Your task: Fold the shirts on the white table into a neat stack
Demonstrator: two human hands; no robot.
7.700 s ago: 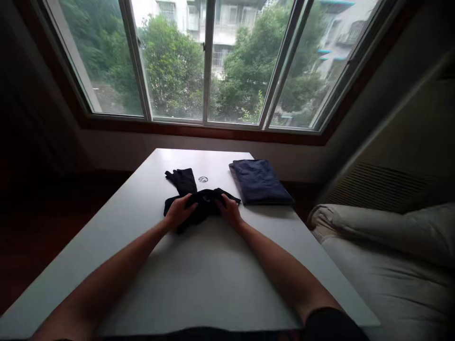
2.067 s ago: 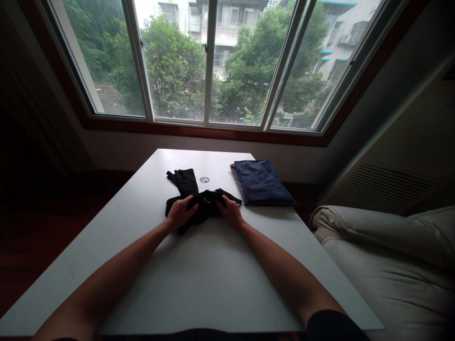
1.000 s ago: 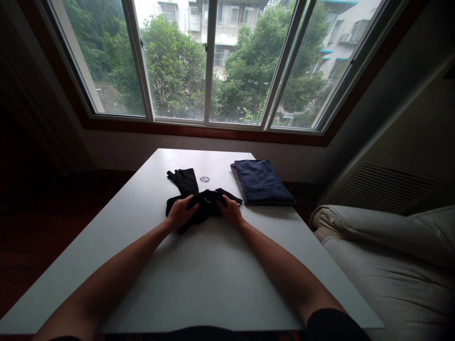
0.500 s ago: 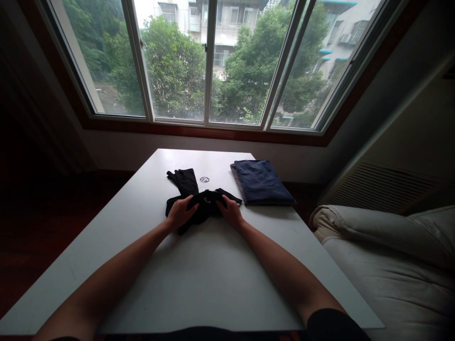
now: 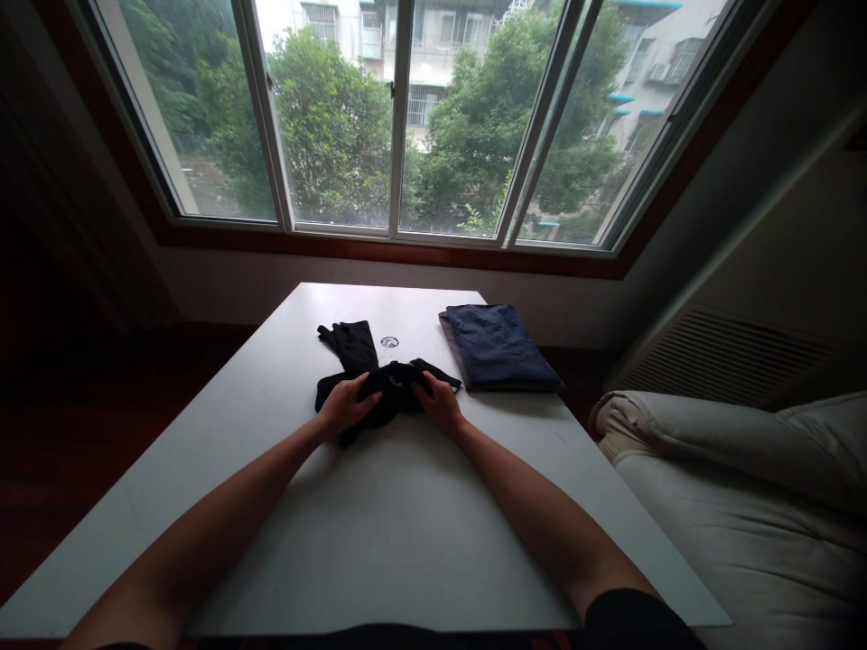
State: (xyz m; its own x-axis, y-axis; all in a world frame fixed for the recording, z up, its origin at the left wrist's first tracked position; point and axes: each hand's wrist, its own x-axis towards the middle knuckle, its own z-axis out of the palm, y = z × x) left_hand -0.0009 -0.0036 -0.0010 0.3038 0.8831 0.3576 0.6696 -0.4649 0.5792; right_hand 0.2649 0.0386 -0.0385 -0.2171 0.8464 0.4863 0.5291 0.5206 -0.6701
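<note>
A bunched black cloth item [image 5: 393,388], perhaps a garment, lies on the white table [image 5: 379,533]. My left hand [image 5: 347,403] grips its left part, with the thumb on top. On its right part, my right hand [image 5: 439,403] is closed with the fingers around the fabric. Behind my left hand, a black piece with finger-like ends [image 5: 352,345] spreads towards the back left; whether it is joined to the rest I cannot tell. A small round black-and-white mark [image 5: 389,342] shows on the table behind the cloth.
Folded dark blue cloth [image 5: 501,348] lies on a greyish layer at the table's back right. A pale sofa [image 5: 745,478] stands to the right. Beyond the table is a wide window [image 5: 399,135] with a reddish frame.
</note>
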